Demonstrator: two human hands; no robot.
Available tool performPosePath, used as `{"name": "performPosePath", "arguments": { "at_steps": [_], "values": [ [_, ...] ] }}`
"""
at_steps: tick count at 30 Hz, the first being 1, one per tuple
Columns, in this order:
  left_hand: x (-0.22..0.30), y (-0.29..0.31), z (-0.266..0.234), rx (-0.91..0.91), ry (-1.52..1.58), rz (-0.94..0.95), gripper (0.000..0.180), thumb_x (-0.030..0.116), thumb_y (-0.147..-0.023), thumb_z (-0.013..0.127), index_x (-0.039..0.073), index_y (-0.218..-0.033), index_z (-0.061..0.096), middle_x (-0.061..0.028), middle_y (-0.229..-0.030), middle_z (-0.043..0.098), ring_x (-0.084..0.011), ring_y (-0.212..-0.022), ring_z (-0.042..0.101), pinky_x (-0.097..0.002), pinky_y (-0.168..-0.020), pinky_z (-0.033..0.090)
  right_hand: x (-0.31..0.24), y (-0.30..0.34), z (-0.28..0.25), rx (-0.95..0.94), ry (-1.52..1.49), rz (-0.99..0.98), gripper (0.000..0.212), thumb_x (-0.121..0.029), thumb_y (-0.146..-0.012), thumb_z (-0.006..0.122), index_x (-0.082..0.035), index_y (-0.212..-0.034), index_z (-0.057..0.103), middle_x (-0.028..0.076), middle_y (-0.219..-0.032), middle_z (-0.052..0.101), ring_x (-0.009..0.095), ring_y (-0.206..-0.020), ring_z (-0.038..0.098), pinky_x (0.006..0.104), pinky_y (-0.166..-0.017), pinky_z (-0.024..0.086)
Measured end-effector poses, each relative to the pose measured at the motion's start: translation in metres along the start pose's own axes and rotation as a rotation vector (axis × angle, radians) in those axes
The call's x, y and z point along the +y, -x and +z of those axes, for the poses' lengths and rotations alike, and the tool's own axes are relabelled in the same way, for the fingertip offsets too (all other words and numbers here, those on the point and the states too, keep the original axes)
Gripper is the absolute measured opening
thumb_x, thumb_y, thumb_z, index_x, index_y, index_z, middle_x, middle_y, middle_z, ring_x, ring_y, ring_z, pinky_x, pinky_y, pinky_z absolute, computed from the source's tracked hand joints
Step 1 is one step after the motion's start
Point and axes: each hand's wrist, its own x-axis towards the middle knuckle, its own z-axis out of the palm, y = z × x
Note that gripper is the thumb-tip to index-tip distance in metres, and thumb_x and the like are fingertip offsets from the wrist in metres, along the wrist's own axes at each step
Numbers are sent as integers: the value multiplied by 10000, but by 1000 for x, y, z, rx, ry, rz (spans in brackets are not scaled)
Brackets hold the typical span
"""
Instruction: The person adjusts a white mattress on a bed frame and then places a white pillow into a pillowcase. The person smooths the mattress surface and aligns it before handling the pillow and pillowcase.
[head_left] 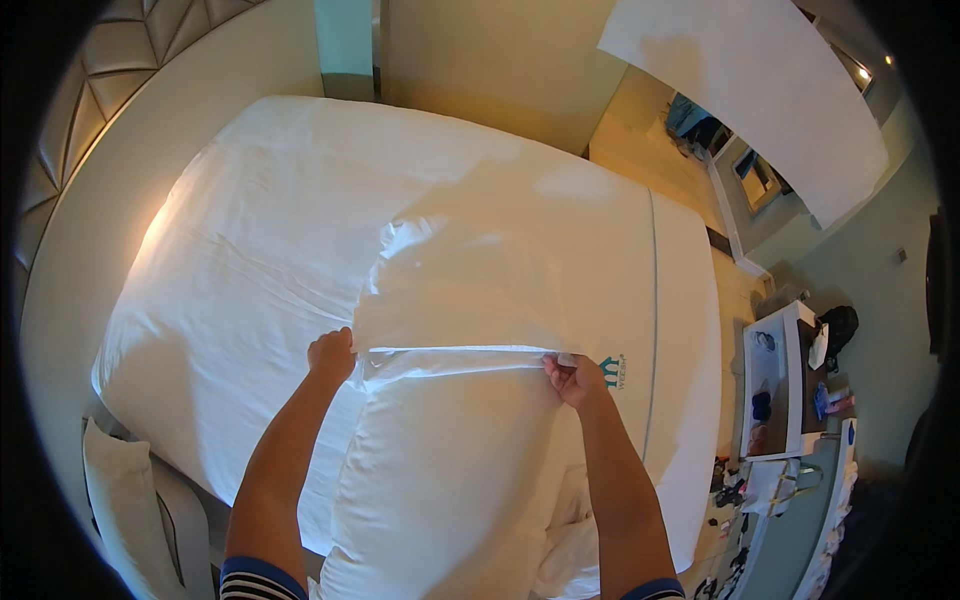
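Observation:
A white pillow (440, 470) lies lengthwise in front of me on the bed, its near end between my forearms. Over its far part is a white pillowcase (460, 300), whose hem runs crosswise between my hands. My left hand (332, 355) is closed on the left end of that hem. At the right end, my right hand (574, 380) pinches the hem between thumb and fingers. Under the hem the cloth forms a folded strip. How far the pillow reaches inside the case is hidden.
The bed (250, 190) wears a white sheet with a grey seam line and a teal print at the right. A padded headboard (110, 75) stands at the far left; another cushion (125, 500) is at lower left. White shelving (770, 390) with small items stands right of the bed.

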Motion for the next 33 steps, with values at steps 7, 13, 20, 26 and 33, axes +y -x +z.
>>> {"name": "performPosePath", "arguments": {
  "at_steps": [7, 13, 20, 26, 33],
  "values": [
    [15, -94, -78, -1, 860, -162, 251, 117, -784, 447, 19, -1012, 477, -139, -981, 560, -251, -779, 584, -336, -639, 491, -65, 6, 73, 15, 73, -335, 263, -108, -833, 314, -2, -1061, 392, 195, -980, 507, 306, -929, 528, 535, -733, 440],
    [78, -101, -195, 835, 1175, 611, 384, -67, -768, 417, 13, -1140, 468, -94, -1043, 553, -162, -975, 513, -251, -807, 402, -137, 63, 129, -376, 42, -1169, 256, -37, -846, 369, 59, -1081, 395, 162, -1100, 467, 297, -1048, 459, 454, -911, 389],
    [33, -129, -21, 463, 640, 566, 415, -90, -709, 354, 51, -1052, 541, -149, -1149, 488, -260, -1106, 433, -314, -952, 324, -78, -27, -4, 178, 632, -763, 254, -29, -810, 399, 4, -1029, 523, 88, -1000, 542, 171, -899, 518, 319, -772, 440],
    [21, -120, 56, 130, 904, -22, 275, 148, -841, 374, 101, -1036, 563, -131, -1031, 565, -269, -972, 513, -320, -826, 390, -32, -84, -71, 253, 1100, -827, 196, -89, -785, 446, 12, -892, 575, 60, -684, 570, 116, -636, 482, 248, -590, 393],
    [16, -127, 68, 302, 96, 366, 267, 227, -727, 533, 96, -959, 532, -120, -790, 588, -293, -771, 554, -381, -660, 429, -42, -109, -90, 273, 1114, -825, 214, -106, -794, 460, 11, -923, 586, 74, -717, 598, 114, -634, 510, 264, -570, 415]
  ]
}}
